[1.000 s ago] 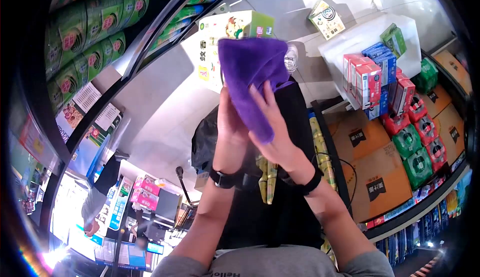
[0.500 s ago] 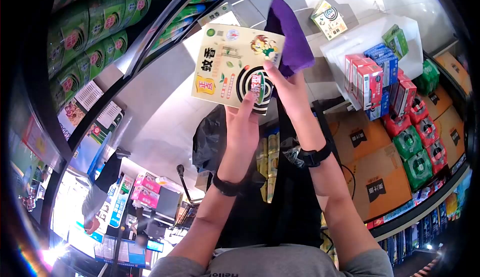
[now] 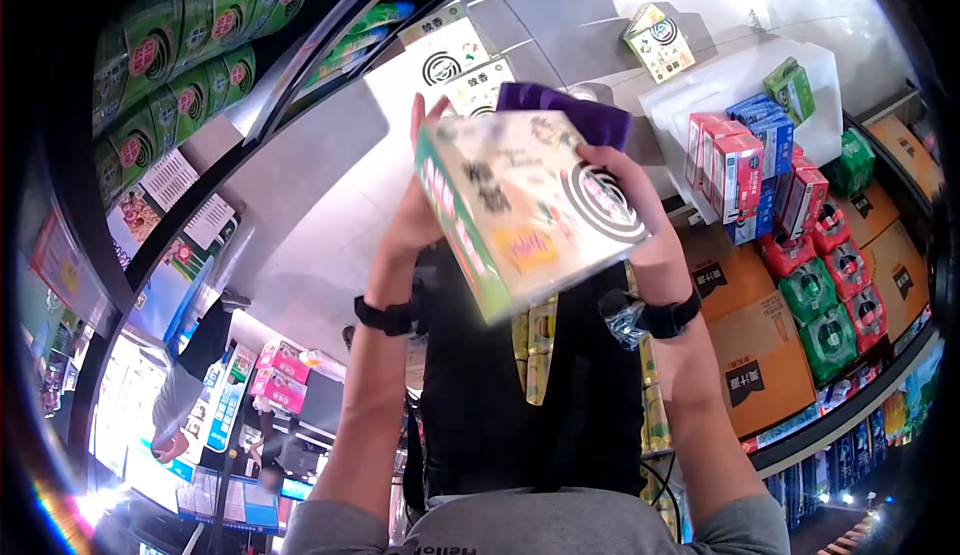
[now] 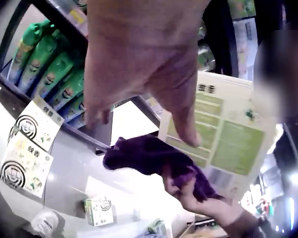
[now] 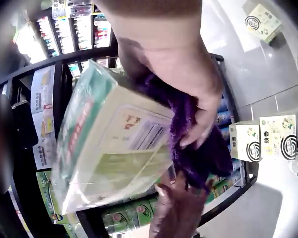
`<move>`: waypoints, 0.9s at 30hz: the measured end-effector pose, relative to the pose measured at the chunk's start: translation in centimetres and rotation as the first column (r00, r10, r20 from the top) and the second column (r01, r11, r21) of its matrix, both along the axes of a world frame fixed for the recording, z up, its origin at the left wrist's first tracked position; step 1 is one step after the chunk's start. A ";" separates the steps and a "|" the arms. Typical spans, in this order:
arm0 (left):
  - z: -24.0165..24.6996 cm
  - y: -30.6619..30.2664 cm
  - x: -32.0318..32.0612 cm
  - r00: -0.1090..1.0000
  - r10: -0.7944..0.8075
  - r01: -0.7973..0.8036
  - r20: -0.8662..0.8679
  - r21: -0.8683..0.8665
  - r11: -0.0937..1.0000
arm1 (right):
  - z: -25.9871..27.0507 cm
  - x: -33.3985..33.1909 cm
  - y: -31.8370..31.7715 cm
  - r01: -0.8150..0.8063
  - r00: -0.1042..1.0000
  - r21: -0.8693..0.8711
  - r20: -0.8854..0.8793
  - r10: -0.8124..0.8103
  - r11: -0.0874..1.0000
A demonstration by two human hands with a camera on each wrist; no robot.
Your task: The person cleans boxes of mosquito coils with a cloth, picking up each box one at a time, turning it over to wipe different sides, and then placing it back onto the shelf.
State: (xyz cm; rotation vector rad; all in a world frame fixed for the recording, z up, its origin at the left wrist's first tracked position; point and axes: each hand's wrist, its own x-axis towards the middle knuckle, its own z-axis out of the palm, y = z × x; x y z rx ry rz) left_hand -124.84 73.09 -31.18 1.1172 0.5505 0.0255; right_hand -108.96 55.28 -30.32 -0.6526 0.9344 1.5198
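Note:
A cream and green box [image 3: 520, 205] is tilted in front of the body, its corner gripped by the right hand [image 3: 635, 200]. Bunched in that same hand is a purple cloth [image 3: 565, 110], behind the box in the head view; the right wrist view shows the cloth [image 5: 208, 153] against the box's edge [image 5: 134, 131]. At the box's other side the left hand [image 3: 408, 205] has its fingers extended. In the left wrist view the left hand [image 4: 144, 59] is spread, its thumb over the box [image 4: 238, 144]; whether it touches is unclear.
Two similar boxes [image 3: 445, 55] stand on the floor ahead, and another [image 3: 660, 45] farther right. A white surface [image 3: 820, 85] bears red, blue and green packs. Brown cartons [image 3: 760, 365] lie at the right, shelves of green packs [image 3: 150, 55] at the left.
The box has turned and come lower and nearer the body. The left hand has let go of its lower edge and moved left. The purple cloth has dropped lower behind the box.

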 end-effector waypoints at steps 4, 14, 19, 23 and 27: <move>0.8 1.7 2.0 0.943 -0.298 0.258 0.150 0.240 0.936 | 7.3 0.3 1.8 -0.352 0.784 -0.235 0.454 0.422 0.906; 1.8 -2.4 -1.6 0.965 0.168 -0.210 -0.201 -0.208 0.955 | -2.3 -3.1 -2.8 0.429 0.865 0.498 0.014 -0.502 0.753; 2.0 -3.3 -1.1 0.869 0.375 -0.464 -0.324 -0.266 0.845 | 0.2 -1.8 -3.2 0.136 0.786 0.074 0.599 -0.153 0.988; 1.7 -4.3 -1.9 0.848 0.426 -0.520 -0.316 -0.339 0.784 | 3.7 -1.2 -3.1 -0.329 0.570 -0.117 0.767 0.296 0.937; 2.8 -4.4 -2.0 0.890 0.218 -0.387 -0.400 -0.412 0.825 | 4.2 -1.3 -2.0 -0.197 0.677 -0.049 0.715 0.172 0.979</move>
